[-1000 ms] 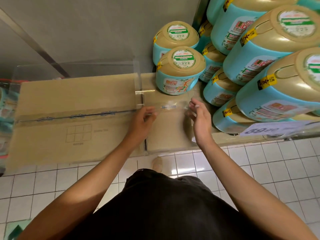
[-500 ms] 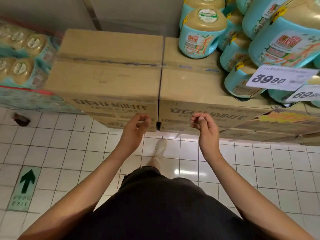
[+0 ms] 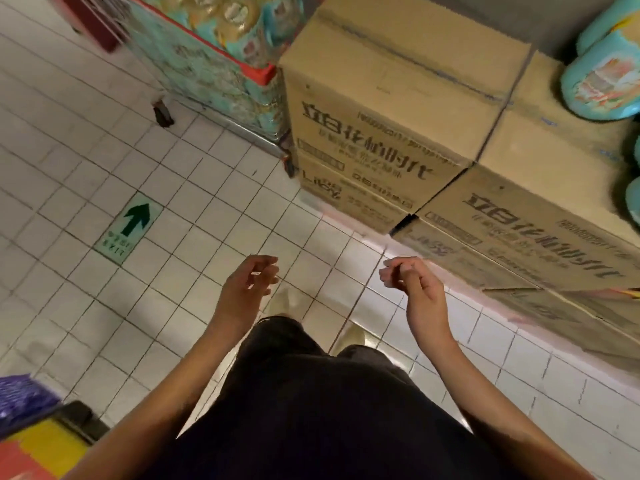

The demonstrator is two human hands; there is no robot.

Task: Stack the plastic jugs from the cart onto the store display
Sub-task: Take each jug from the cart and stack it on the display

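Observation:
Turquoise plastic jugs (image 3: 599, 77) with tan tops lie on the store display of stacked cardboard boxes (image 3: 391, 109) at the upper right. More jugs stand in the red-rimmed cart (image 3: 221, 39) at the upper left, beside the boxes. My left hand (image 3: 251, 284) and my right hand (image 3: 414, 285) hang over the tiled floor in front of the boxes. The fingers of both are loosely curled and hold nothing. Neither hand touches a box or a jug.
A second row of boxes (image 3: 554, 216) runs to the right. A green arrow sticker (image 3: 133, 226) marks the white tile floor. A cart wheel (image 3: 162, 114) stands near it. A purple bag (image 3: 20, 396) and a yellow and red object (image 3: 41, 448) sit at the lower left.
My view has swung left and down toward the floor and the cart. Both hands have come away from the front of the boxes and dropped lower.

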